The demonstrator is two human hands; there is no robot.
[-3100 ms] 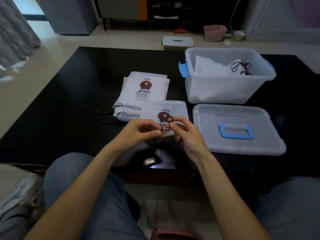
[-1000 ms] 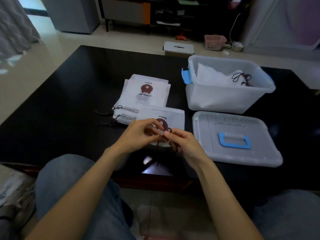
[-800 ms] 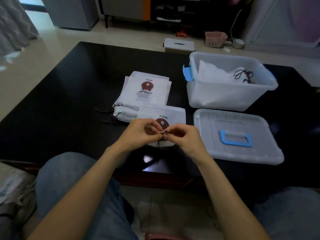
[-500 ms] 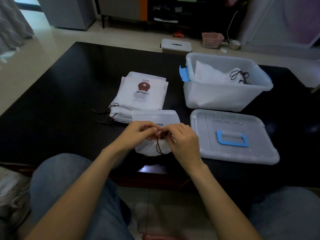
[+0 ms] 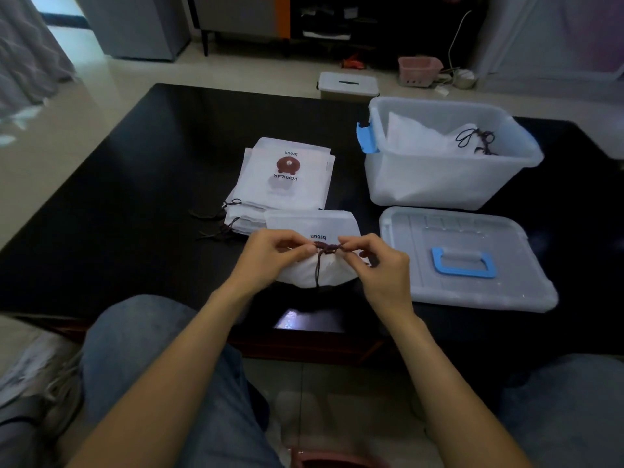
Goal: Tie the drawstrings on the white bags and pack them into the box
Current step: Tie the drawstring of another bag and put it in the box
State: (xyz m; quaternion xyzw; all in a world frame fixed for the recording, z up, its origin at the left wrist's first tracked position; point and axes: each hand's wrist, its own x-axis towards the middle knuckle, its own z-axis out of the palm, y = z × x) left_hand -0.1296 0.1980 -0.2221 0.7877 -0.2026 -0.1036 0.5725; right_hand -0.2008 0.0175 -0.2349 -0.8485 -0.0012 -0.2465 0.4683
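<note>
Right now we pinch the dark drawstring from both sides: our left hand grips one end, our right hand the other, fingers curled, pulling apart so the mouth of the white bag cinches. That bag lies just in front of the stack of untied bags, left of the lid. Behind the lid the box stands open, tied bags already inside, likely ready for this one.
</note>
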